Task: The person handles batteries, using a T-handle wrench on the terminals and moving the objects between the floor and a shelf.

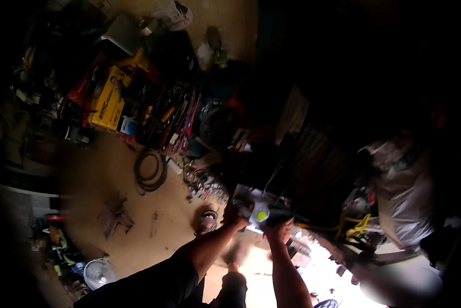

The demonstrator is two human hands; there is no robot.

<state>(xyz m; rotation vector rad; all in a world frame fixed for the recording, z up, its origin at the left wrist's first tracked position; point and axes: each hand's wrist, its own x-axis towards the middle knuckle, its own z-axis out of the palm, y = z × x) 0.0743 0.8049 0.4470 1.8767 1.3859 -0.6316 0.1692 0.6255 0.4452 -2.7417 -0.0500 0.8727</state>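
Low in the middle of the head view, both my hands grip a dark, boxy object [262, 215] with a pale panel and a round yellow-green spot on its face. My left hand [234, 222] is closed on its left side. At its right side, my right hand [280, 232] is closed around the edge. Shadow hides most of the fingertips and the object's outline, so its kind is unclear. Below and to the left of it, a foot in a sandal [208, 220] rests on the floor.
A coiled black hose [151, 180] lies on the tan floor, below a red tray of tools [176, 115] and a yellow box [107, 100]. Loose small parts [205, 182] are strewn nearby. A round fan [98, 273] stands lower left; a grey cover [407, 190] hangs at right.
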